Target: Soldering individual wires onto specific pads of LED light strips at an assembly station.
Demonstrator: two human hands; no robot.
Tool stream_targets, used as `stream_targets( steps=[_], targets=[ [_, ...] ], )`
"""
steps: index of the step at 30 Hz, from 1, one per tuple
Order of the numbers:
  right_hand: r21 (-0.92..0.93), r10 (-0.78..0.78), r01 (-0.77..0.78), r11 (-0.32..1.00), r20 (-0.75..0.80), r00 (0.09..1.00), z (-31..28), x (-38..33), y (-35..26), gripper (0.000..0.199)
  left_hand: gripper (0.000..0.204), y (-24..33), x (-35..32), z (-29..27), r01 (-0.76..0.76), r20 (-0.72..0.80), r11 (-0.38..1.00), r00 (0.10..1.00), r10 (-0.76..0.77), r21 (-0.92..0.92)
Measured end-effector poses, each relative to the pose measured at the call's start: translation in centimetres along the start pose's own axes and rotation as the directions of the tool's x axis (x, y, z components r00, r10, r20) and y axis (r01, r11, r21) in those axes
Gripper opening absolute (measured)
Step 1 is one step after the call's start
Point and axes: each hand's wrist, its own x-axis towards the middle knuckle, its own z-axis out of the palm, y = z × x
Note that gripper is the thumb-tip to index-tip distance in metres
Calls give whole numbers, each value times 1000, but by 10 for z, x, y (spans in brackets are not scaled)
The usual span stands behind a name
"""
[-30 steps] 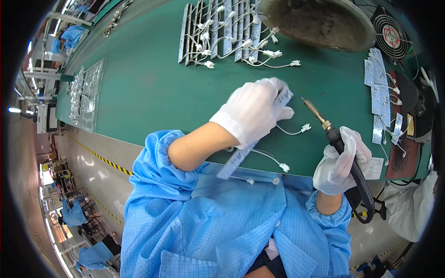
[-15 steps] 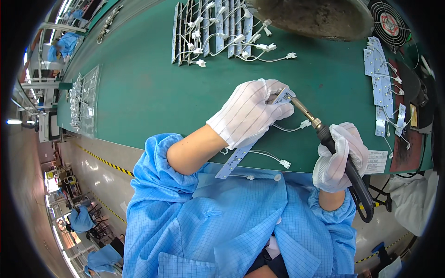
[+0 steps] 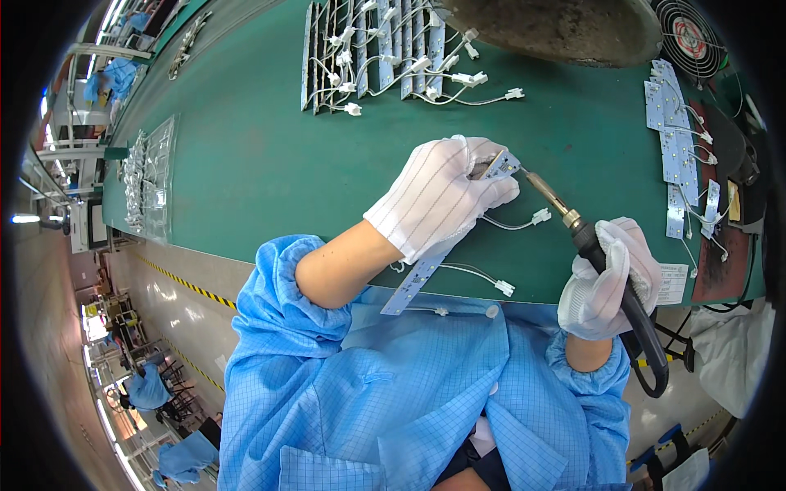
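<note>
My left hand (image 3: 443,196), in a white striped glove, grips a long narrow white circuit strip (image 3: 415,282) over the green table (image 3: 246,164); the strip's top end shows at my fingertips and its lower end sticks out below my wrist. My right hand (image 3: 607,278), also gloved, holds a black-handled soldering iron (image 3: 585,237). The iron's metal tip touches the strip's top end. Thin white wires with small white connectors (image 3: 524,221) hang from the strip.
A row of finished white strips with wires (image 3: 385,49) lies at the table's far side beside a round grey dish (image 3: 565,29). A small fan (image 3: 692,37) and more strips (image 3: 675,131) sit at the right. Clear trays (image 3: 147,176) lie at the left.
Both hands came together: the iron's tip moved up-left from beside the strip onto its top end, and the left hand shifted slightly toward it.
</note>
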Motion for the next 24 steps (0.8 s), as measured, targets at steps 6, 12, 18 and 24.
stream_targets(
  steps=[6, 12, 18, 24],
  targets=[
    [-108, -81, 79, 991, -16, 997, 4, 4, 0, 20, 20, 6, 0, -4, 45, 39, 999, 998, -45, 14],
    [-170, -173, 196, 966, 141, 975, -3, 8, -2, 27, 19, 0, -1, -2, -60, 33, 988, 998, 56, 141],
    [-123, -164, 176, 977, 99, 981, 1, 9, -2, 28, 19, -11, -3, 2, -219, -8, 956, 974, 225, 193],
    [-80, -54, 60, 995, 73, 996, 2, 8, -5, 25, 18, 1, 1, -2, 34, 72, 995, 997, -41, 88]
  ],
)
